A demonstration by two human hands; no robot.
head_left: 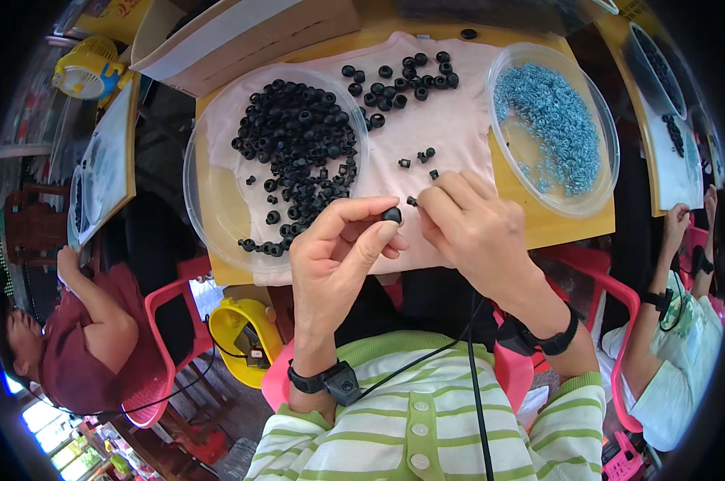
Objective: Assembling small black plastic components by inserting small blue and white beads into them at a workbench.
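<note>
Holding, left side: the left hand (334, 260) is pinching a round black piece (391, 215) between thumb and forefinger, and it's hanging in the air over the pink cloth (450, 120).
Right side: the right hand (478, 228) is clamping a small black part (411, 201) in its fingertips, the far end hiding under them.
Gap: both hands are working just beside each other, the two black bits nearly meeting but standing apart.
Step in hand: we're apparently watching a fitting step, the small part being lined up with the round piece.
Next move: it's calling, I'd judge, for squaring the small part to the round piece and pressing, with the left pinch holding firm.
Pointing: the small part's free end is facing left, toward the round piece; its long axis is seemingly running sideways, though it's showing too small to be sure. The round piece is showing no clear long axis, and any opening is hiding from us.
Desk: on the yellow desk (559, 230), the left tub (189, 180) is carrying a black heap (298, 132), the right tub (513, 136) is holding blue rings (559, 120), and loose small parts (404, 163) are lying between on the cloth.
</note>
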